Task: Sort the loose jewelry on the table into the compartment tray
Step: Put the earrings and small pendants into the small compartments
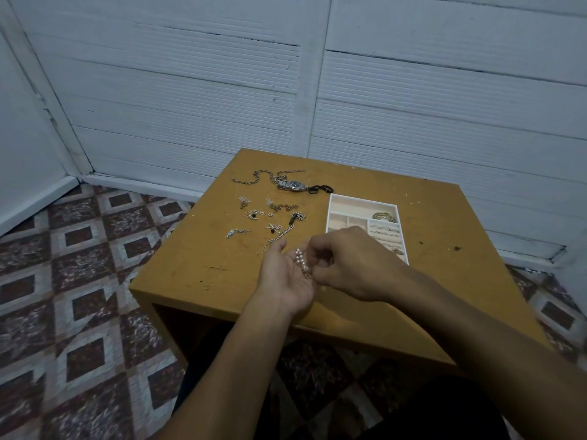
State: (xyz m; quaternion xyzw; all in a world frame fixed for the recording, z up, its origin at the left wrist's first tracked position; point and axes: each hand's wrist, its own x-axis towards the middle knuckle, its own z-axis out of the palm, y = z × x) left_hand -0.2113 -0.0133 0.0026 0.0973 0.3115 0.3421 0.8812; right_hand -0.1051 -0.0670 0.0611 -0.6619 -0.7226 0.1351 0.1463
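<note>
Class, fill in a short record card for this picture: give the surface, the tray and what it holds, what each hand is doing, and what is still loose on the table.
surface: wooden table
tray: white, compartmented, right side of table
tray contents: bangles in a far compartment; rings in the slotted section
left hand: palm up, beaded piece lying across it
right hand: fingers pinching at the beaded piece
loose items: watch, long chain, thin chain, several small pieces, too small to identify
</note>
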